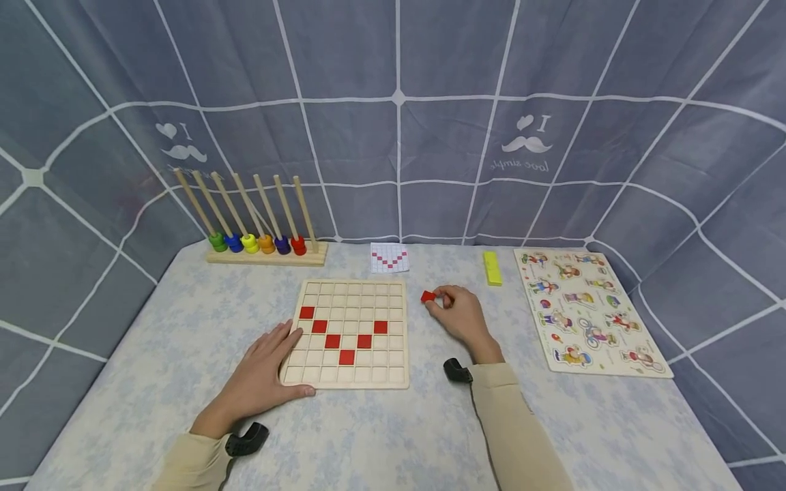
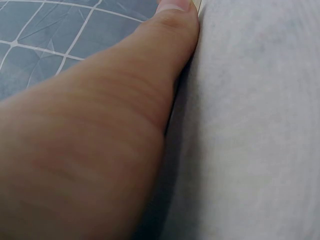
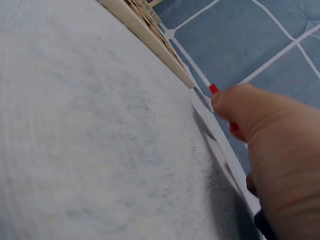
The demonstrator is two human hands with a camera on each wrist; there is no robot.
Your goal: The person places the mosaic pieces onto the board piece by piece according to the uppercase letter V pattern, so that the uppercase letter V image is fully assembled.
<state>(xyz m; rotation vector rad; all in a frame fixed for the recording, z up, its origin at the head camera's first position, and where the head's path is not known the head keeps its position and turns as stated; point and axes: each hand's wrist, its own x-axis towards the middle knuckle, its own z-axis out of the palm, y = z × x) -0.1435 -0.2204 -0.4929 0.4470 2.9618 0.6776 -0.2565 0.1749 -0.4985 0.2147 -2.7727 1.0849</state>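
A square wooden grid board (image 1: 362, 374) lies on the table, with several red square tiles (image 1: 346, 357) set in its cells in a V. My left hand (image 1: 260, 372) rests at the board's front left corner, fingers along the left side and thumb along the front edge. To the right of the board, my right hand (image 1: 460, 314) pinches a red tile (image 1: 428, 296) between thumb and fingers; the tile (image 3: 214, 88) also shows at the thumb tip in the right wrist view. Behind the board lies a pattern card (image 1: 389, 258) with a printed V of red squares.
At the back left stands a wooden peg rack (image 1: 270, 258) with coloured beads on upright rods. A yellow block (image 1: 492, 268) lies at the back right, beside a picture puzzle board (image 1: 592, 314). A grey grid-patterned curtain (image 1: 442, 143) rises behind the table.
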